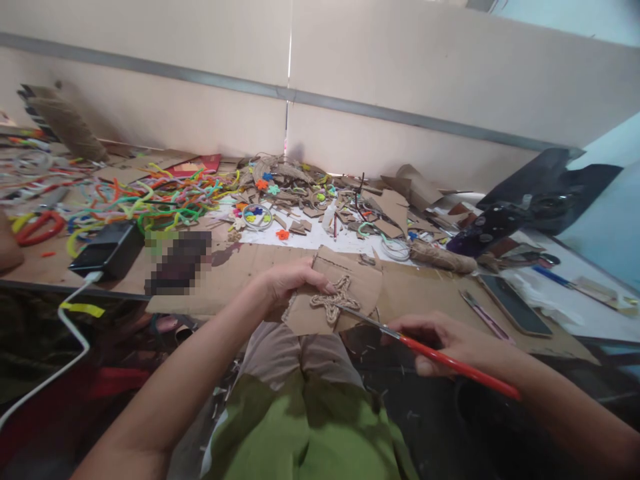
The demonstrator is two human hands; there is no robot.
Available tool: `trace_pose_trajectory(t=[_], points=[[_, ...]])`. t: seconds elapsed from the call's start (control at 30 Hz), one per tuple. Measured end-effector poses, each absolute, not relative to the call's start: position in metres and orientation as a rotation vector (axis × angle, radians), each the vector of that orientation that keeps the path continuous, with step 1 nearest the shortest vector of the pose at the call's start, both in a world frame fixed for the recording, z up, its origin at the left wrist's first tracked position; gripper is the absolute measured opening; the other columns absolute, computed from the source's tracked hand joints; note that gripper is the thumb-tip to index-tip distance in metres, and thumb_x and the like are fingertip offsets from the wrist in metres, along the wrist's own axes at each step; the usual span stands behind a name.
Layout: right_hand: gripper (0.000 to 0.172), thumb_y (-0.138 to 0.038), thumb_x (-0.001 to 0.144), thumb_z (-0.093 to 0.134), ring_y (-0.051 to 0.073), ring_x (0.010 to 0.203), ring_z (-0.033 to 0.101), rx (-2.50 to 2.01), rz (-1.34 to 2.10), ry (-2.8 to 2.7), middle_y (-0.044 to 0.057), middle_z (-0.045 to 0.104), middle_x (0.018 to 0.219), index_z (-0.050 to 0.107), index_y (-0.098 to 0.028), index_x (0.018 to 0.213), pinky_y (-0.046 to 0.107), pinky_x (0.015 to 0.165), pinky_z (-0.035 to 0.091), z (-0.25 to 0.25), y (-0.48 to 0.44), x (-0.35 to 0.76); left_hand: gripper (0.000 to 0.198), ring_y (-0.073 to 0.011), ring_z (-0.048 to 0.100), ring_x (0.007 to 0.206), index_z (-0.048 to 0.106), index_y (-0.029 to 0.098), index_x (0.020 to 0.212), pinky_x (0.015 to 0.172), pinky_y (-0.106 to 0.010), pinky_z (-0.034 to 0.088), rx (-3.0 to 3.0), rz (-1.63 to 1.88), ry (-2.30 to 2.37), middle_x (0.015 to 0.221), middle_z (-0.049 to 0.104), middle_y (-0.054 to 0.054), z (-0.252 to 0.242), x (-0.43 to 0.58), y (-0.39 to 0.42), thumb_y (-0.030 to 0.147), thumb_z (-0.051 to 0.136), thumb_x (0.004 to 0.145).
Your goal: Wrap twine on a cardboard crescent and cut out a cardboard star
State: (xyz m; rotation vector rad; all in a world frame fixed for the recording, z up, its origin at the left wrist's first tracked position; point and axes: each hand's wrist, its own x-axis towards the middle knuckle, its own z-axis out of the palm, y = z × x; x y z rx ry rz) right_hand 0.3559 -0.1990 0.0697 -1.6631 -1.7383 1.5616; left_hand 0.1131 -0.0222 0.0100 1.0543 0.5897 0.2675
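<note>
My left hand (294, 276) is closed on the edge of a piece of cardboard (363, 270), which tilts above my lap at the table's front edge. A star made of brown twine (334, 301) lies on the cardboard, and my left thumb reaches its upper arm. Between the fingers of my right hand (436, 337) is a slim paintbrush (460, 368) with a red handle and a metal ferrule. The brush's tip meets the star near its middle; the bristles are too small to make out.
Colourful pipe cleaners (165, 193) heap at the left, beside a black device (107, 250) with a white cable. Cardboard scraps (395, 207) and a small white bottle (329, 217) sit farther back. A dark phone-like slab (515, 305) and a pink cutter (485, 315) lie at the right.
</note>
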Motion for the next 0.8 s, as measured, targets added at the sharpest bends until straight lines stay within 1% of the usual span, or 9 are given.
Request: trace_pose_trajectory(t=[0.1, 0.23, 0.33, 0.47, 0.53, 0.63, 0.8], points=[[0.069, -0.075, 0.074, 0.072, 0.030, 0.095, 0.062, -1.680, 1.459, -1.849, 0.008, 0.070, 0.102, 0.074, -0.018, 0.113, 0.036, 0.081, 0.049, 0.074, -0.201, 0.353, 0.041, -0.0202, 0.072, 0.068, 0.074, 0.015, 0.090, 0.065, -0.030, 0.058, 1.056, 0.295, 0.585, 0.079, 0.079, -0.006, 0.006, 0.114, -0.021, 0.014, 0.084, 0.050], [0.071, -0.081, 0.078, 0.063, 0.027, 0.090, 0.058, -1.665, 1.446, -1.904, 0.007, 0.065, 0.098, 0.070, -0.018, 0.111, 0.035, 0.078, 0.047, 0.076, -0.201, 0.350, 0.041, -0.0179, 0.070, 0.068, 0.075, 0.014, 0.087, 0.065, -0.028, 0.057, 1.058, 0.322, 0.556, 0.078, 0.079, -0.007, 0.003, 0.115, -0.022, 0.013, 0.086, 0.048], [0.066, -0.079, 0.080, 0.064, 0.023, 0.085, 0.055, -1.654, 1.469, -1.896, 0.005, 0.061, 0.092, 0.066, -0.018, 0.103, 0.032, 0.074, 0.044, 0.073, -0.199, 0.349, 0.040, -0.0187, 0.071, 0.069, 0.075, 0.012, 0.085, 0.067, -0.028, 0.057, 1.043, 0.290, 0.558, 0.080, 0.079, -0.009, 0.004, 0.116, -0.026, 0.014, 0.089, 0.048], [0.057, -0.074, 0.082, 0.067, 0.018, 0.076, 0.048, -1.580, 1.538, -1.890, 0.001, 0.054, 0.085, 0.060, -0.019, 0.094, 0.028, 0.067, 0.037, 0.066, -0.197, 0.350, 0.044, -0.0198, 0.071, 0.070, 0.077, 0.012, 0.088, 0.067, -0.030, 0.059, 1.025, 0.231, 0.559, 0.082, 0.080, -0.009, 0.008, 0.117, -0.029, 0.014, 0.089, 0.046], [0.057, -0.073, 0.081, 0.069, 0.017, 0.076, 0.046, -1.562, 1.567, -1.858, 0.000, 0.052, 0.084, 0.060, -0.018, 0.093, 0.027, 0.066, 0.036, 0.064, -0.197, 0.350, 0.044, -0.0191, 0.071, 0.069, 0.077, 0.012, 0.088, 0.067, -0.029, 0.058, 1.026, 0.229, 0.538, 0.081, 0.080, -0.008, 0.009, 0.118, -0.027, 0.012, 0.088, 0.045], [0.056, -0.071, 0.079, 0.072, 0.017, 0.075, 0.045, -1.545, 1.609, -1.793, 0.000, 0.052, 0.083, 0.063, -0.017, 0.095, 0.027, 0.066, 0.035, 0.060, -0.197, 0.350, 0.040, -0.0174, 0.070, 0.067, 0.078, 0.011, 0.087, 0.065, -0.027, 0.057, 1.037, 0.226, 0.496, 0.079, 0.079, -0.008, 0.008, 0.118, -0.025, 0.011, 0.086, 0.047], [0.055, -0.063, 0.076, 0.079, 0.017, 0.077, 0.047, -1.518, 1.667, -1.682, 0.001, 0.056, 0.086, 0.069, -0.016, 0.102, 0.027, 0.066, 0.035, 0.053, -0.198, 0.350, 0.036, -0.0176, 0.071, 0.068, 0.079, 0.012, 0.086, 0.067, -0.026, 0.058, 1.051, 0.223, 0.480, 0.081, 0.081, -0.008, 0.005, 0.118, -0.023, 0.011, 0.085, 0.051]])
